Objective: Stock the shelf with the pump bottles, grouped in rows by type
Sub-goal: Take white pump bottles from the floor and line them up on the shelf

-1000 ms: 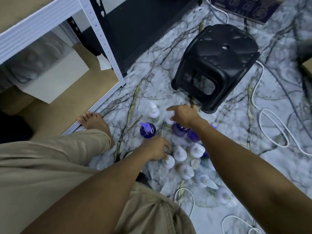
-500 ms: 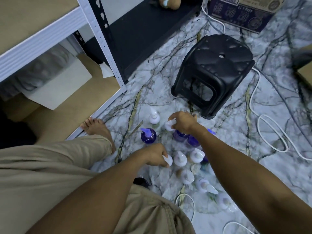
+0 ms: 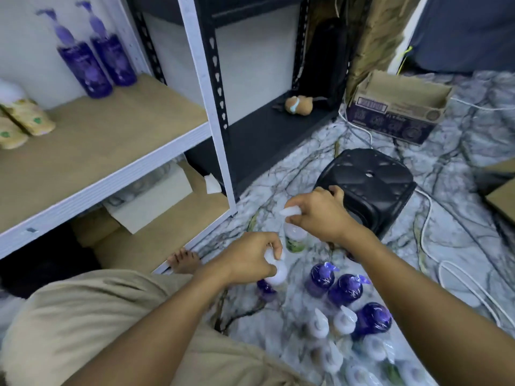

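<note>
My left hand (image 3: 250, 257) grips the white pump head of a white-topped bottle (image 3: 277, 274), lifted off the floor. My right hand (image 3: 317, 215) holds another white-pump bottle (image 3: 295, 238) by its pump, higher up. Several purple bottles (image 3: 345, 291) and white-pump bottles (image 3: 341, 324) stand on the marbled floor below my arms. On the wooden shelf (image 3: 117, 135) at left stand two purple pump bottles (image 3: 97, 59) at the back and cream bottles with white caps (image 3: 25, 118) at the far left edge.
A black plastic stool (image 3: 367, 188) stands just beyond my right hand. An open cardboard box (image 3: 395, 107) sits further back, white cables (image 3: 434, 246) trail across the floor. A black shelf unit (image 3: 264, 129) holds a small brown toy (image 3: 296, 103). My bare foot (image 3: 184, 260) rests by the white rack's post.
Both hands have lifted a white-pump bottle each off the floor cluster. The view has tilted up, bringing the shelf with its purple and cream bottles into sight.
</note>
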A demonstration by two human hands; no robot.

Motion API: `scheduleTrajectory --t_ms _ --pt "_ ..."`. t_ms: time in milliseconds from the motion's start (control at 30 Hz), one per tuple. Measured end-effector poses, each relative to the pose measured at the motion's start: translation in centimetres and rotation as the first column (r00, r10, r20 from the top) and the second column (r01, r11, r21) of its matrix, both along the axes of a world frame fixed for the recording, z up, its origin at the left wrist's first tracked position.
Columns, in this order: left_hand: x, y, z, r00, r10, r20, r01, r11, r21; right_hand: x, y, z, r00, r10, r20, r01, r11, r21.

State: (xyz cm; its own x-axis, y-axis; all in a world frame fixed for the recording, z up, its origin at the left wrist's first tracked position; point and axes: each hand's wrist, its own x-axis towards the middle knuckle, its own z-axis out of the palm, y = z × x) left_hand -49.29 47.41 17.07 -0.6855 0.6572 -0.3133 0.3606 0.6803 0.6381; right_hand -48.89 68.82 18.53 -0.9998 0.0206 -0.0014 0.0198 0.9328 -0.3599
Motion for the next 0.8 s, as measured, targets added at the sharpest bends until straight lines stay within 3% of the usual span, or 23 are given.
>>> scheduleTrajectory --t_ms 100,433,600,800 --pt "-1.2 -2.6 4.7 0.997 0.040 -0.069 -0.036 0.998 0.060 -1.3 -1.8 5.3 0.992 0.034 -0.121 -0.038 0.999 -0.030" --pt "-7.0 -14.6 20.6 0.905 0.182 -0.385 -0.186 0.982 0.028 -10.2 -12.6 18.4 0.933 0.123 -0.339 -0.153 0.986 -0.064" --pt "-9.5 -21.4 26.5 0.830 0.193 -0.523 -0.278 0.956 -0.089 -14.8 -20.2 22.6 0.914 0.150 -0.377 -0.156 0.988 0.015" --pt "-12.5 -29.2 28.8 0.783 0.263 -0.564 -0.419 0.893 -0.165 -19.9 -28.9 24.3 0.921 0.144 -0.362 -0.162 0.987 -0.018"
